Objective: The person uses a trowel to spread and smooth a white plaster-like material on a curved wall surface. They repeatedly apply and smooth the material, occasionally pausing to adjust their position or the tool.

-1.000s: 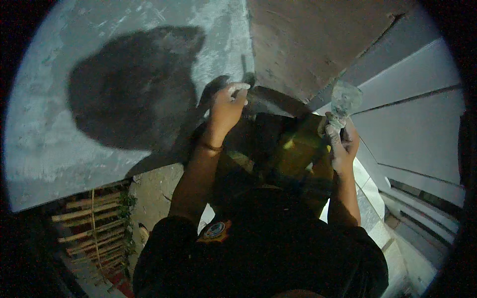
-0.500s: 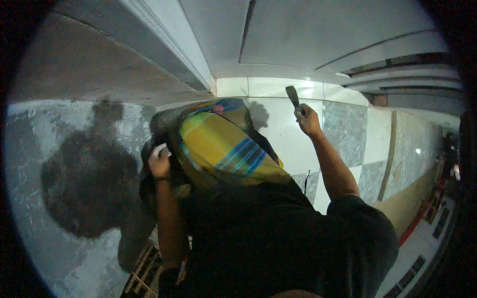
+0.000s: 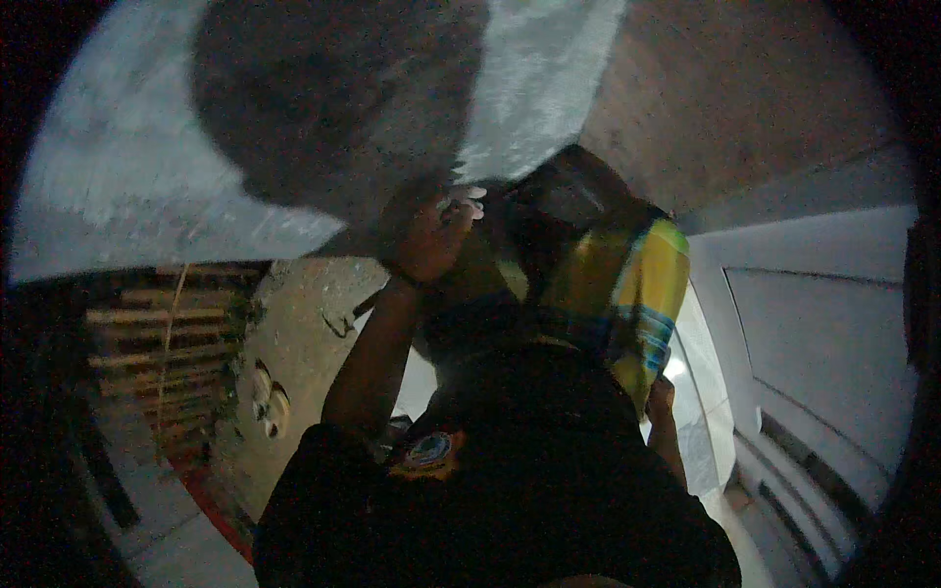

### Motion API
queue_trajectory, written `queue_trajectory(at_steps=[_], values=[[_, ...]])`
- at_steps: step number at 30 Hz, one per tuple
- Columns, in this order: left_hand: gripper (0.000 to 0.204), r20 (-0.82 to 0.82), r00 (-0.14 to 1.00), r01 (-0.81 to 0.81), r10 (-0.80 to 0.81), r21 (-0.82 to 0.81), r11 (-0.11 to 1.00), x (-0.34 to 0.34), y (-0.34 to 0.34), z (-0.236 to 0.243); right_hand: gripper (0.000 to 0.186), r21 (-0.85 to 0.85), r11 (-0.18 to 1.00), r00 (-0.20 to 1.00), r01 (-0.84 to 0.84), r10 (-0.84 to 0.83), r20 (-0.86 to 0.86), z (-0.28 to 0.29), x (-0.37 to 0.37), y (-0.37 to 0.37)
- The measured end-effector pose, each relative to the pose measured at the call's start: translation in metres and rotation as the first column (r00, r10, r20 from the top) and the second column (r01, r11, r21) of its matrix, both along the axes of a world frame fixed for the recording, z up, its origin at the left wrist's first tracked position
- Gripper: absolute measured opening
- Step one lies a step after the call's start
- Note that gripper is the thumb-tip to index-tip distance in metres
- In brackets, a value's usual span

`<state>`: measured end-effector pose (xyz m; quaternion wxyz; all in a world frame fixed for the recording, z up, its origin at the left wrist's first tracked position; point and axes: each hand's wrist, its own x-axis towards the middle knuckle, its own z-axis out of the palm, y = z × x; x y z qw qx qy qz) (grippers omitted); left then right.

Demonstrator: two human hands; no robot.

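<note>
My left hand (image 3: 431,240) is raised in front of the grey wall, in the dark of a shadow. Its fingers are bent around a small whitish piece (image 3: 474,202) whose kind I cannot make out. Yellow plaid cloth (image 3: 662,269) with blue bands covers my bent legs. Low beside the cloth's right edge is my right hand (image 3: 663,397), partly hidden. Its fingers, and anything in them, do not show clearly.
A patchy grey-white wall (image 3: 534,83) stands close ahead and meets a brownish wall (image 3: 725,98). To the right is a pale panelled door (image 3: 823,323). Wooden slats (image 3: 162,328) stand at the left, near a light round object (image 3: 270,400) on the floor.
The view has swung left toward the wall. My left hand now lies nearer the picture's middle. My right hand has dropped beside the cloth, and the flat-bladed scraper it held is out of sight.
</note>
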<state>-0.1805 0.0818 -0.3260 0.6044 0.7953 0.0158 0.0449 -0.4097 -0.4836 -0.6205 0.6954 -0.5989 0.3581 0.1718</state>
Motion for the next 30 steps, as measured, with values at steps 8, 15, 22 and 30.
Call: queue_trajectory(at_steps=[8,15,22,30], values=[[0.025,-0.190,0.759,-0.456,0.623,0.528,0.717,-0.210,0.095,-0.164,0.020,-0.527,0.105,0.406,-0.843,0.767,-0.497,0.035,0.152,-0.082],[0.054,-0.608,0.494,-0.617,0.622,0.259,0.743,-0.328,-0.031,-0.327,0.028,-0.645,-0.637,-0.072,-0.423,0.733,-0.676,0.085,0.273,-0.106],[0.043,0.287,0.549,-0.779,0.785,0.516,0.356,-0.231,0.059,-0.263,0.027,-0.644,0.201,0.485,-0.738,0.821,-0.300,0.113,0.275,-0.099],[0.052,0.740,0.192,-0.981,0.645,0.160,0.109,-0.110,0.262,-0.016,0.034,-0.214,0.832,0.859,-0.511,0.498,-0.117,0.155,0.260,-0.022]])
